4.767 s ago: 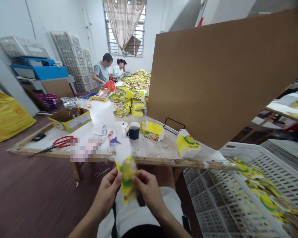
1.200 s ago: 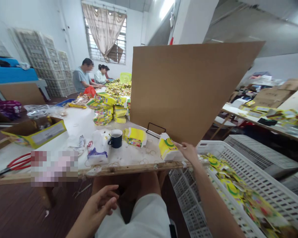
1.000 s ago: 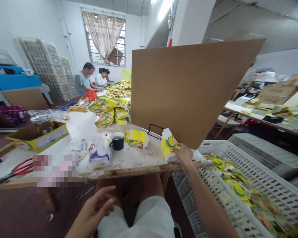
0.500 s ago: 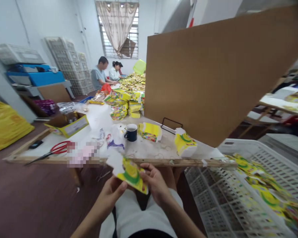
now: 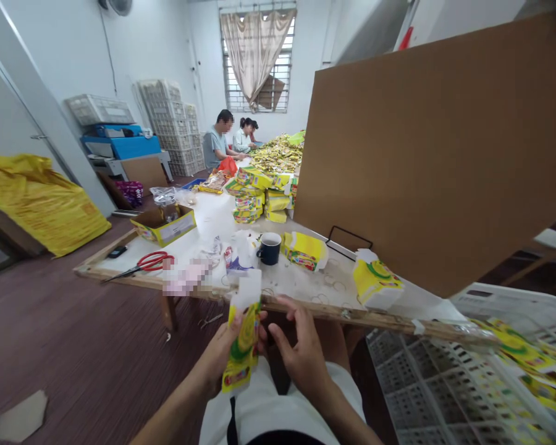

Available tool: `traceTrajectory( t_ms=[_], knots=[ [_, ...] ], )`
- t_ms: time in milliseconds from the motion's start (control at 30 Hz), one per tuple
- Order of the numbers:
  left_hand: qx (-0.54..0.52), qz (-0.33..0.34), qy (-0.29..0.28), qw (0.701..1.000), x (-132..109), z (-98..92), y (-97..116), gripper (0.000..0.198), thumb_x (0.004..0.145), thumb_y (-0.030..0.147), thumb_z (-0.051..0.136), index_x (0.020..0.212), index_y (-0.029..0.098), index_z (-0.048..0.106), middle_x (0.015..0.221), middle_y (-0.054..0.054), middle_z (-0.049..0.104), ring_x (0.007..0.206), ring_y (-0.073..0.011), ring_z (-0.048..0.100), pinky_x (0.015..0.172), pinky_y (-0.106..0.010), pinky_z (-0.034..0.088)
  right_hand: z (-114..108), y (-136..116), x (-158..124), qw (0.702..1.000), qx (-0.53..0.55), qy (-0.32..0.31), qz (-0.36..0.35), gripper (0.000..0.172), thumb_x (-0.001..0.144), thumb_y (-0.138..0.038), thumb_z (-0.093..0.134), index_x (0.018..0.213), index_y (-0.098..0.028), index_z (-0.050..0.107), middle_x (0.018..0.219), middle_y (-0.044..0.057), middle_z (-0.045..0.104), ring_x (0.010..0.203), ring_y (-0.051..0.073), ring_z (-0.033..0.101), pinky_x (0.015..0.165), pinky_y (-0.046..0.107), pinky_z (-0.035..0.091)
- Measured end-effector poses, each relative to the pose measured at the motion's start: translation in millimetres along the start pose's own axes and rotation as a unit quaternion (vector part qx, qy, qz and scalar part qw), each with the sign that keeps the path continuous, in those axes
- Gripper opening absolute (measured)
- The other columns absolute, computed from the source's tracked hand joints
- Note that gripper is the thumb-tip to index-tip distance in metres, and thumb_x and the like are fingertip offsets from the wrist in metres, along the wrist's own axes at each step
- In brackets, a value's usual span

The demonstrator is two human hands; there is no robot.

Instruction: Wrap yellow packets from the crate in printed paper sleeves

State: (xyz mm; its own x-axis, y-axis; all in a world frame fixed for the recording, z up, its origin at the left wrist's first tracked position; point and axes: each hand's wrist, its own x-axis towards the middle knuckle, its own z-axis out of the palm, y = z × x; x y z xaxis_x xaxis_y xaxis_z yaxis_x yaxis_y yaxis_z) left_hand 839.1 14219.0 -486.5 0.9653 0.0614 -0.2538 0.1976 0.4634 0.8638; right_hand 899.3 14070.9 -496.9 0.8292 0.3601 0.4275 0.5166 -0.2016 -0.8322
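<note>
First, red-handled scissors (image 5: pixel 154 261) lie near the left end of the surface (image 5: pixel 208 213), and your left hand (image 5: pixel 217 358), in front of its near edge, keeps a narrow grip on a yellow carton (image 5: pixel 241 355), held with its white flap pointing up. Next, a dark mug (image 5: pixel 270 252) stands upright beyond it, while your right hand (image 5: pixel 304 355) is just beside the carton, grip wide, thumb and fingers spread. Farther right, bundled yellow packaging (image 5: pixel 375 285) sits near a white crate (image 5: pixel 410 371).
</note>
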Motion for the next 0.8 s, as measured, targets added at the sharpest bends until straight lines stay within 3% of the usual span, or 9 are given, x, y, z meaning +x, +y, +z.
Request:
traceTrajectory(
  t_ms=[67,167,267,367,433,500,633,800],
  knots=[
    [0.002,-0.044,-0.050,0.998,-1.1,0.6,0.0,0.072,0.072,0.078,0.047,0.077,0.010,0.071,0.061,-0.008,0.066,0.052,-0.0135,0.058,0.051,-0.023,0.042,-8.1,-7.4,5.7,0.991,-0.047,-0.087,-0.094,0.050,0.085,-0.018,0.053,0.134,-0.024,0.043,0.126,0.010,0.056,0.109,0.025,0.048,0.094,0.043,0.041],
    [0.025,-0.056,-0.074,0.995,-2.7,2.5,-0.6,0.082,0.070,0.085,0.033,0.056,0.011,0.064,0.051,-0.007,0.058,0.045,-0.0121,0.050,0.046,-0.023,0.035,-12.2,-15.9,8.8,0.979,-0.051,-0.165,-0.112,0.047,0.083,-0.012,0.053,0.127,-0.025,0.049,0.112,0.007,0.062,0.096,0.023,0.053,0.088,0.042,0.043],
    [0.097,-0.035,-0.048,0.993,-5.0,6.4,3.1,0.079,0.069,0.085,0.036,0.056,0.011,0.062,0.052,-0.005,0.055,0.045,-0.0107,0.045,0.046,-0.024,0.030,-9.9,-17.5,6.7,0.984,0.085,-0.155,-0.020,0.027,0.085,-0.018,0.054,0.111,-0.024,0.054,0.097,0.005,0.061,0.076,0.017,0.057,0.069,0.032,0.049],
    [0.157,0.022,-0.081,0.984,-6.8,8.4,8.4,0.076,0.064,0.085,0.045,0.063,0.011,0.063,0.059,-0.006,0.057,0.051,-0.0115,0.045,0.051,-0.024,0.029,-6.3,-15.9,4.3,0.949,0.282,-0.107,0.089,0.013,0.087,-0.029,0.056,0.098,-0.023,0.051,0.082,0.000,0.059,0.057,0.012,0.055,0.053,0.026,0.047],
    [0.160,0.043,-0.093,0.982,-6.5,7.6,9.7,0.075,0.064,0.083,0.048,0.068,0.010,0.064,0.061,-0.006,0.058,0.053,-0.0119,0.045,0.053,-0.024,0.028,-4.8,-14.7,3.6,0.934,0.334,-0.072,0.104,0.016,0.085,-0.031,0.059,0.095,-0.023,0.050,0.080,-0.001,0.059,0.056,0.011,0.056,0.053,0.025,0.047],
    [0.153,0.048,-0.079,0.984,-5.3,6.0,8.6,0.071,0.067,0.080,0.049,0.067,0.011,0.064,0.059,-0.004,0.057,0.052,-0.0115,0.044,0.053,-0.024,0.028,-4.5,-13.9,3.4,0.945,0.309,-0.064,0.084,0.015,0.085,-0.030,0.060,0.094,-0.022,0.052,0.080,0.000,0.058,0.060,0.012,0.056,0.057,0.026,0.047],
    [0.148,0.039,-0.063,0.986,-1.4,4.2,2.2,0.068,0.074,0.076,0.045,0.059,0.012,0.060,0.056,-0.003,0.054,0.050,-0.0107,0.042,0.050,-0.025,0.026,-6.5,-14.2,4.7,0.985,0.127,-0.113,0.001,0.013,0.082,-0.020,0.059,0.095,-0.021,0.056,0.083,0.001,0.056,0.070,0.013,0.054,0.065,0.026,0.046],
    [0.061,-0.021,-0.005,0.998,5.1,-1.4,-8.2,0.058,0.080,0.067,0.047,0.067,0.014,0.064,0.058,-0.002,0.056,0.054,-0.0119,0.048,0.053,-0.024,0.034,-6.1,-13.8,8.4,0.985,0.029,-0.159,-0.054,0.018,0.080,-0.012,0.057,0.095,-0.021,0.060,0.102,0.006,0.053,0.094,0.018,0.053,0.084,0.031,0.047]
  ],
)
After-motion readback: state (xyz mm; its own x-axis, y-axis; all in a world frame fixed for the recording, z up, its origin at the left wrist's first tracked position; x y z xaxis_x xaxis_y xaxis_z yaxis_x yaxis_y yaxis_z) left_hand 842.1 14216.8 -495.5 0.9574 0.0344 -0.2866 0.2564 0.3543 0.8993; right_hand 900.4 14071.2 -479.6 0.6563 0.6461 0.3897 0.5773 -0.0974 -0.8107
